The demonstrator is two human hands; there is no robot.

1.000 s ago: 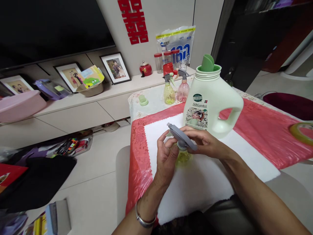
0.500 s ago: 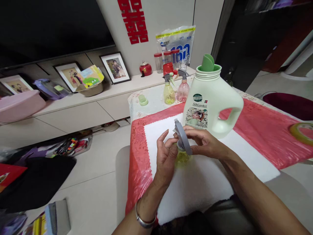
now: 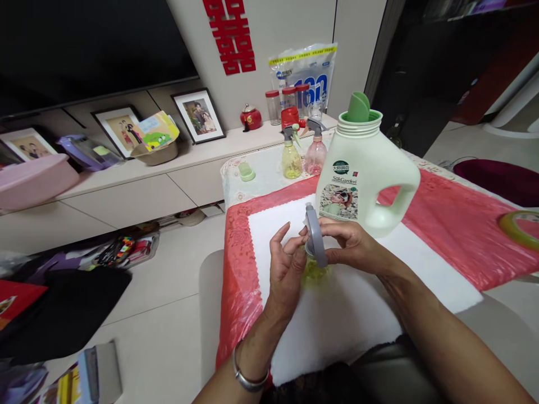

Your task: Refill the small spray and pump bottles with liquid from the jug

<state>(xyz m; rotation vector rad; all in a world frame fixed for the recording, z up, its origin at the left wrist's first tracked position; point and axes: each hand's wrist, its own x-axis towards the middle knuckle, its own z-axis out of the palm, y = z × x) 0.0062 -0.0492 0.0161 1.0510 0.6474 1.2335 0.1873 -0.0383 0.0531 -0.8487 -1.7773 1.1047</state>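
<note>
A small yellow spray bottle (image 3: 315,271) stands on the white cloth (image 3: 349,320) in front of me, its upper part partly covered by my fingers. My left hand (image 3: 288,269) grips it around the neck with thumb and fingers, the index finger raised. At the top, a grey spray head (image 3: 315,235) is pinched between the thumb and fingers of my right hand (image 3: 351,247). Whether its thread is fully seated cannot be made out. Just behind stands a large pale green detergent jug (image 3: 379,174) with a green spout in its uncapped mouth.
Another yellow spray bottle (image 3: 291,160) and a pink spray bottle (image 3: 315,156) stand at the back of the table. A green cap (image 3: 246,173) lies to their left. Tape (image 3: 520,229) sits at the right edge. Red plastic (image 3: 240,280) covers the table beneath the cloth.
The grey spray head has turned in my right fingers and now stands more upright, its nozzle end shifted slightly right. My left hand has stayed in place on the bottle.
</note>
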